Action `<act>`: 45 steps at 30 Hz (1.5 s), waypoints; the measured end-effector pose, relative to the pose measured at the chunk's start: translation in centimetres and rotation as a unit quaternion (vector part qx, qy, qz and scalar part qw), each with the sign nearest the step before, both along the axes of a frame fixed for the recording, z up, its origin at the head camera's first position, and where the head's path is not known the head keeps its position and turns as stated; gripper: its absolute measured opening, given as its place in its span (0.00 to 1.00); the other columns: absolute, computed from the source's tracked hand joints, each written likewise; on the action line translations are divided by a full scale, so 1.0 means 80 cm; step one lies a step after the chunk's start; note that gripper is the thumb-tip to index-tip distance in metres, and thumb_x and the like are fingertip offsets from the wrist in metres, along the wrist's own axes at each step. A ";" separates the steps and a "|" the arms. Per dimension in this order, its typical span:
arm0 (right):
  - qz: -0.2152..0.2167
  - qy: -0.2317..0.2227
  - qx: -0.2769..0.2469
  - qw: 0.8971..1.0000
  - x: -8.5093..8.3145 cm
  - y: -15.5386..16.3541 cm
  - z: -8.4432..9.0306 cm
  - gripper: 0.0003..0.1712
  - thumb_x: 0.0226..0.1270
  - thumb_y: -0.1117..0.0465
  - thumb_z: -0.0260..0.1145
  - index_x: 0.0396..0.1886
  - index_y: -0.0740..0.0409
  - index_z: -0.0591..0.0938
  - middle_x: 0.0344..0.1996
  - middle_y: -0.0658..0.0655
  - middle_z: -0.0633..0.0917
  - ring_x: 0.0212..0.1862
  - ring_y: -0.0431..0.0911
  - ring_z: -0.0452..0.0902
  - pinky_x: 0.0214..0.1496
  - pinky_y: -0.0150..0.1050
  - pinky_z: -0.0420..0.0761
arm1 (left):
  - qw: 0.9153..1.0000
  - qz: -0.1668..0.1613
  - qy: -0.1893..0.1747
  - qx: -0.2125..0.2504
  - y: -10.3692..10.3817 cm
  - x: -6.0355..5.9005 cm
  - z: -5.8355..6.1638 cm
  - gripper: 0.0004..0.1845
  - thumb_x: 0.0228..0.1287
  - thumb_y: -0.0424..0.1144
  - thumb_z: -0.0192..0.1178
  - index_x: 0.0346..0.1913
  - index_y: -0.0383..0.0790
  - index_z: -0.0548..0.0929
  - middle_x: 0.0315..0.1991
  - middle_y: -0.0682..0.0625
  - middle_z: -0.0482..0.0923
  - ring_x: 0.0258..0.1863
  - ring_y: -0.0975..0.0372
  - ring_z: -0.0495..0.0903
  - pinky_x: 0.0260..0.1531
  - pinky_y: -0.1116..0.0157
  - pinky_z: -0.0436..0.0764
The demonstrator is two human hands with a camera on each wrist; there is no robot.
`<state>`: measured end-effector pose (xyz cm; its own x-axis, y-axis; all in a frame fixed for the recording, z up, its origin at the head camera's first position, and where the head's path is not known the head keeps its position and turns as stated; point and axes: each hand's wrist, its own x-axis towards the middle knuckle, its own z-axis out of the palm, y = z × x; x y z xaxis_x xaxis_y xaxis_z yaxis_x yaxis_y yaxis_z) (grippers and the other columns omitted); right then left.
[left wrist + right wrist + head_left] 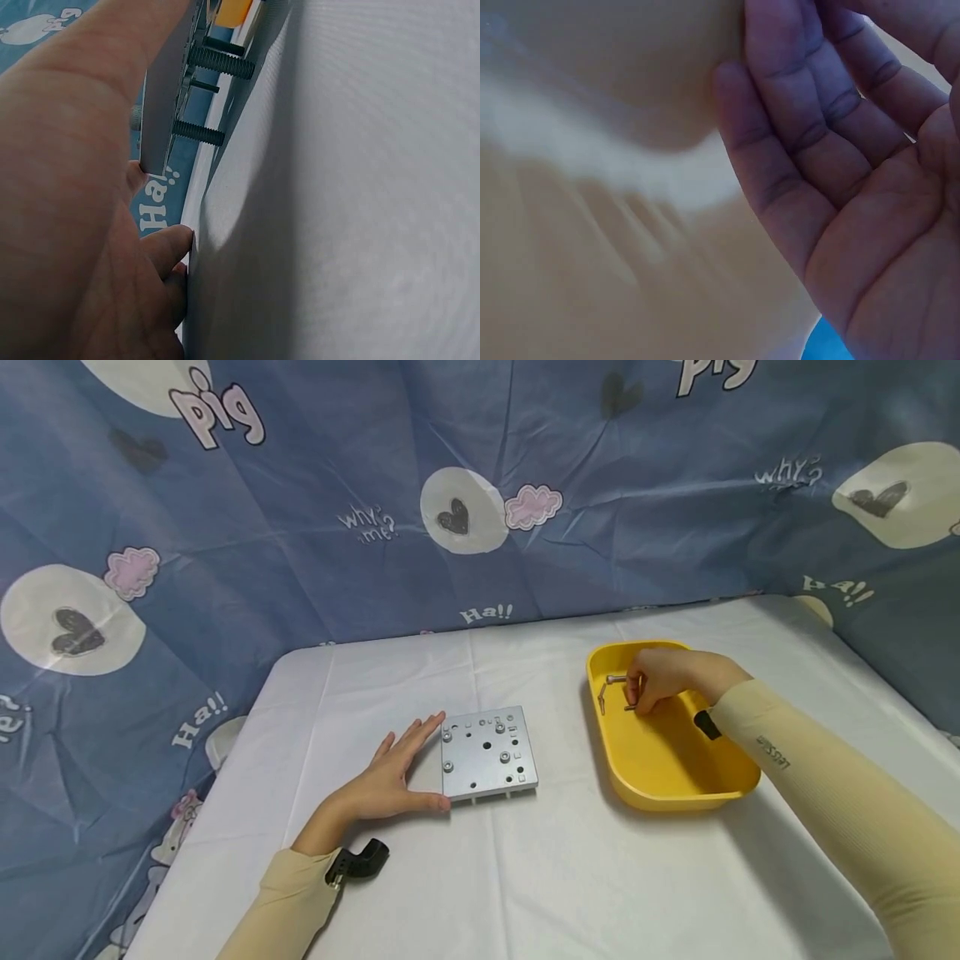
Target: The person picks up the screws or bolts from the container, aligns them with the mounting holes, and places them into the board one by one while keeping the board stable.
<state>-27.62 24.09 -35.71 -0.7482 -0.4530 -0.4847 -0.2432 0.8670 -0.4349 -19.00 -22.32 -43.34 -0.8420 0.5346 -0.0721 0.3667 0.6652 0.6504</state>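
A silvery metal plate (486,756) with holes and several bolts set in it stands on the white cloth. Threaded bolt ends (221,62) stick out from its underside in the left wrist view. My left hand (382,785) lies at the plate's left side, fingers spread and straight, thumb by the near corner. Inside the yellow bin (675,797), my right hand (660,677) reaches down with curled fingers. Its fingertips pinch at a small screw (630,707), partly hidden by them. The right wrist view shows the curled fingers (780,127), with their tips mostly out of frame.
More screws lie in the bin, one (617,678) beside the right fingers and another (602,700) along the left wall. The white-covered table (570,877) ends against a blue printed curtain (337,460) at the back and left.
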 end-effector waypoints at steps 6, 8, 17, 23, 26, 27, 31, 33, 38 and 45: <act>-0.005 0.003 -0.003 1.000 -0.002 0.003 -0.001 0.07 0.61 0.65 0.77 0.36 0.60 0.88 0.27 0.48 0.85 0.30 0.38 0.75 0.37 0.31 0.77 | 1.000 0.001 0.000 0.003 0.001 0.000 0.005 0.68 0.52 0.57 0.84 0.89 0.60 0.48 0.89 0.41 0.47 0.89 0.41 0.40 0.84 0.35 0.29; -0.003 0.003 -0.002 1.000 -0.001 0.004 0.000 0.07 0.62 0.64 0.78 0.36 0.60 0.88 0.27 0.47 0.84 0.30 0.38 0.74 0.37 0.32 0.76 | 1.000 0.000 0.000 0.003 0.002 0.000 0.006 0.68 0.53 0.57 0.84 0.89 0.59 0.48 0.89 0.41 0.47 0.89 0.41 0.40 0.84 0.35 0.29; -0.009 -0.020 0.005 1.000 -0.002 0.001 0.003 0.07 0.64 0.61 0.76 0.36 0.59 0.87 0.27 0.48 0.85 0.31 0.38 0.77 0.38 0.32 0.78 | 1.000 0.001 -0.001 -0.001 0.002 0.002 0.003 0.68 0.53 0.57 0.84 0.89 0.58 0.48 0.89 0.41 0.47 0.89 0.41 0.40 0.84 0.34 0.29; -0.038 -0.038 -0.012 0.998 -0.005 0.002 0.013 0.07 0.64 0.63 0.74 0.38 0.62 0.86 0.31 0.50 0.87 0.34 0.39 0.81 0.42 0.33 0.84 | 1.000 0.001 0.002 -0.001 0.001 0.002 0.003 0.68 0.52 0.58 0.84 0.89 0.59 0.48 0.89 0.42 0.48 0.89 0.41 0.41 0.84 0.34 0.30; -0.037 -0.038 -0.016 0.998 -0.007 0.001 0.020 0.08 0.65 0.64 0.74 0.40 0.63 0.86 0.32 0.51 0.88 0.34 0.39 0.81 0.43 0.35 0.85 | 1.000 0.001 0.004 -0.002 0.000 0.002 0.002 0.68 0.52 0.58 0.84 0.89 0.59 0.48 0.89 0.42 0.48 0.89 0.41 0.41 0.84 0.34 0.30; -0.036 -0.036 -0.016 0.999 -0.008 0.001 0.022 0.08 0.65 0.64 0.74 0.40 0.64 0.87 0.32 0.52 0.88 0.34 0.40 0.82 0.43 0.35 0.85 | 1.000 0.000 0.004 -0.002 0.000 0.002 0.001 0.68 0.52 0.58 0.84 0.89 0.60 0.48 0.89 0.42 0.48 0.89 0.41 0.41 0.84 0.34 0.30; -0.033 -0.031 -0.021 0.999 -0.012 -0.001 0.034 0.09 0.68 0.64 0.74 0.42 0.65 0.87 0.32 0.53 0.89 0.34 0.40 0.82 0.44 0.36 0.85 | 1.000 -0.002 0.005 -0.002 -0.001 0.002 0.000 0.68 0.52 0.59 0.83 0.89 0.60 0.47 0.89 0.42 0.47 0.89 0.41 0.40 0.84 0.34 0.30; -0.033 -0.027 -0.025 0.999 -0.013 -0.001 0.040 0.09 0.68 0.64 0.74 0.42 0.66 0.87 0.32 0.53 0.90 0.34 0.40 0.83 0.44 0.36 0.86 | 1.000 -0.001 0.005 -0.003 -0.002 0.002 -0.002 0.68 0.52 0.59 0.83 0.89 0.61 0.47 0.89 0.42 0.47 0.89 0.42 0.40 0.84 0.34 0.29; -0.038 -0.019 -0.035 0.998 -0.018 -0.001 0.055 0.08 0.67 0.65 0.74 0.41 0.66 0.86 0.32 0.52 0.90 0.34 0.40 0.84 0.44 0.36 0.87 | 1.000 -0.001 0.003 -0.003 -0.001 0.002 -0.003 0.68 0.52 0.60 0.83 0.89 0.61 0.47 0.89 0.43 0.47 0.90 0.43 0.40 0.85 0.36 0.29; -0.026 0.000 -0.043 0.999 -0.019 -0.013 0.071 0.07 0.67 0.65 0.74 0.41 0.65 0.87 0.33 0.52 0.90 0.34 0.40 0.84 0.43 0.34 0.88 | 1.000 0.001 0.000 -0.002 0.001 0.001 0.001 0.68 0.53 0.58 0.83 0.89 0.59 0.47 0.89 0.43 0.47 0.89 0.43 0.39 0.85 0.35 0.29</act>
<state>-29.15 23.05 -30.02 -0.7718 -0.4533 -0.4459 -0.1992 0.8383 -0.5075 -18.91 -22.22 -43.29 -0.8430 0.5327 -0.0747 0.3655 0.6690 0.6472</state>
